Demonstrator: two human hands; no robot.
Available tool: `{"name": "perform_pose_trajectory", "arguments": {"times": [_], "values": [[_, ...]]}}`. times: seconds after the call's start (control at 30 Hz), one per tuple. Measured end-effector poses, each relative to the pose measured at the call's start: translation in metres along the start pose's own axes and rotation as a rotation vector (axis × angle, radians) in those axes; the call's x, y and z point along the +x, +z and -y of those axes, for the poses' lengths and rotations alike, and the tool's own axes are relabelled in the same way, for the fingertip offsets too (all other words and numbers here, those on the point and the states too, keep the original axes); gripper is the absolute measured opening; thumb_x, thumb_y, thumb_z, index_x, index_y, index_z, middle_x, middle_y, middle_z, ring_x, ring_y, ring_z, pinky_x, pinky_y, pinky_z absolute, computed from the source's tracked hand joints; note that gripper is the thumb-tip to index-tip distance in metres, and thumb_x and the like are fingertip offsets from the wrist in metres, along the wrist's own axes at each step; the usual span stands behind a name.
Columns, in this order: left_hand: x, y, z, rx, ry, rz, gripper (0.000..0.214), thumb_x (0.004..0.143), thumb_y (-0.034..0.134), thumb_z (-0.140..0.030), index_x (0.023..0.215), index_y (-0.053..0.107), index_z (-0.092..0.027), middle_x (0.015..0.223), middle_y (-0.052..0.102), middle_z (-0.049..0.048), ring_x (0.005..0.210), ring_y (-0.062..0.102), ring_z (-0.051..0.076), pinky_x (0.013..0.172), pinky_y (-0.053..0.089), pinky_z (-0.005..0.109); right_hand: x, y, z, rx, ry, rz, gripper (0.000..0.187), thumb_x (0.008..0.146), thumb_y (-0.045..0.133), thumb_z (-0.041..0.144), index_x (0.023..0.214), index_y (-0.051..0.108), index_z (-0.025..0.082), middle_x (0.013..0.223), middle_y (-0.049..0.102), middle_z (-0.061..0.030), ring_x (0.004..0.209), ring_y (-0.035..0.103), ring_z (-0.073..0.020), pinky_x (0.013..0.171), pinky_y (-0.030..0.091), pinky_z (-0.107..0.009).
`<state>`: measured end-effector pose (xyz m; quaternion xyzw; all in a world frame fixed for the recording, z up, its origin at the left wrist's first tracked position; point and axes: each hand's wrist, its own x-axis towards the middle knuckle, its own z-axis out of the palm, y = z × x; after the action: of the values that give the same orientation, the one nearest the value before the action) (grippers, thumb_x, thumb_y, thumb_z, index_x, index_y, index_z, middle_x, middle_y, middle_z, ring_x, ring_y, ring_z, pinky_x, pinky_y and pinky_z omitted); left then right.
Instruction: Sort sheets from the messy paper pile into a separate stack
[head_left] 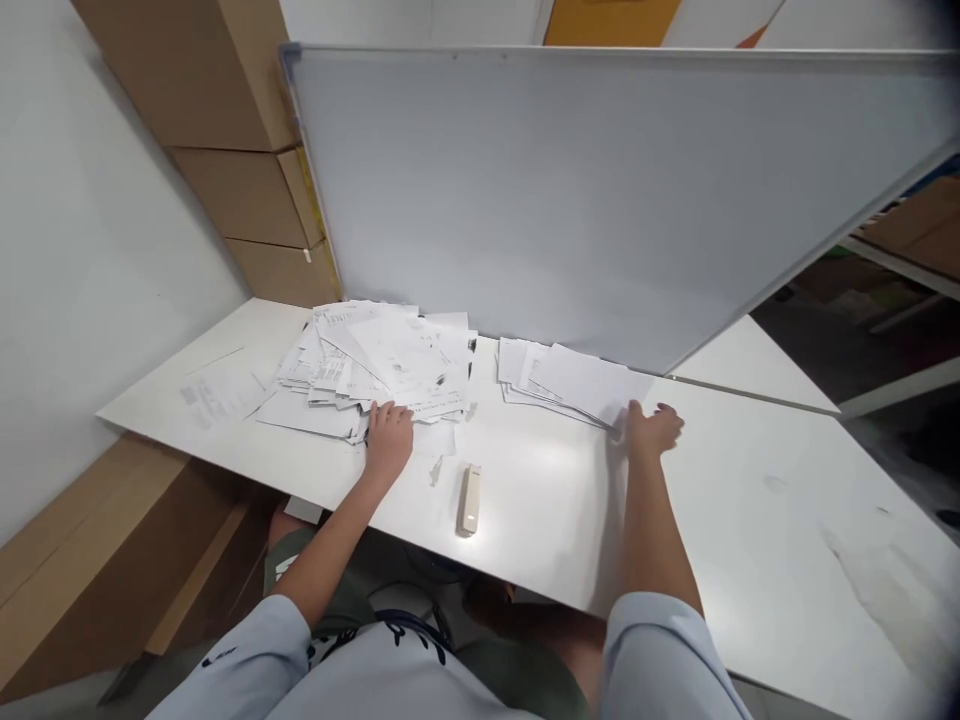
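Observation:
A large messy pile of printed papers [405,350] lies against the whiteboard, left of the middle. My left hand [389,437] rests at its front edge, fingers lying on the lowest sheets. To the right is a smaller fanned stack of papers [577,380], mostly blank on top. At that stack's right corner is my right hand [654,430], its thumb side against the paper edge and its other fingers spread away to the right. Between my forearms a cream-coloured stapler [470,500] lies on the white table, apart from both hands.
A whiteboard [525,200] stands upright along the back of the table [540,500]. Cardboard boxes [255,190] are stacked at the back left, and another cardboard box [97,550] sits below the table's left edge. Shelving [907,290] stands at the far right.

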<state>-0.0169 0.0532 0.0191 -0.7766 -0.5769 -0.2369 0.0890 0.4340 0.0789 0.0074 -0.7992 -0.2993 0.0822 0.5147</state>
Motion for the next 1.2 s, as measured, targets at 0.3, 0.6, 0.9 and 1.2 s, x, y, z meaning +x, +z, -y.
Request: {"name": "perform_pose_trajectory", "arguments": {"times": [0.3, 0.6, 0.9, 1.2], "values": [[-0.006, 0.0, -0.002, 0.045, -0.056, 0.02, 0.05, 0.093, 0.048, -0.027, 0.14, 0.049, -0.013, 0.152, 0.042, 0.014, 0.146, 0.026, 0.036, 0.121, 0.017, 0.056, -0.055, -0.015, -0.035, 0.029, 0.064, -0.14, 0.032, 0.073, 0.053, 0.032, 0.102, 0.055, 0.018, 0.106, 0.052, -0.0116, 0.105, 0.053, -0.0292, 0.099, 0.041, -0.045], [0.058, -0.005, 0.006, 0.066, -0.144, 0.258, 0.054, 0.095, 0.038, -0.03, 0.144, 0.045, -0.01, 0.155, 0.037, 0.0177, 0.148, 0.02, 0.037, 0.121, 0.015, 0.053, -0.082, -0.031, -0.03, -0.03, -0.024, 0.043, 0.023, 0.069, 0.053, 0.035, 0.086, 0.055, 0.021, 0.089, 0.052, -0.0056, 0.092, 0.055, -0.0274, 0.092, 0.043, -0.046], [0.069, 0.009, 0.016, 0.1, -0.06, 0.362, 0.059, 0.093, 0.049, -0.039, 0.144, 0.044, -0.012, 0.155, 0.036, 0.017, 0.147, 0.024, 0.036, 0.121, 0.014, 0.052, -0.083, -0.035, -0.024, -0.043, 0.009, 0.029, 0.019, 0.065, 0.053, 0.033, 0.079, 0.056, 0.021, 0.078, 0.053, -0.0036, 0.087, 0.058, -0.028, 0.091, 0.046, -0.049], [0.052, 0.003, -0.003, 0.04, -0.004, 0.283, 0.035, 0.096, 0.039, -0.015, 0.119, 0.064, -0.017, 0.119, 0.069, 0.0108, 0.125, 0.055, 0.025, 0.116, 0.029, 0.048, -0.083, -0.033, -0.036, -0.023, -0.064, -0.015, 0.007, 0.066, 0.054, 0.033, 0.071, 0.057, 0.029, 0.072, 0.058, -0.0082, 0.092, 0.063, -0.041, 0.089, 0.046, -0.057]]}}
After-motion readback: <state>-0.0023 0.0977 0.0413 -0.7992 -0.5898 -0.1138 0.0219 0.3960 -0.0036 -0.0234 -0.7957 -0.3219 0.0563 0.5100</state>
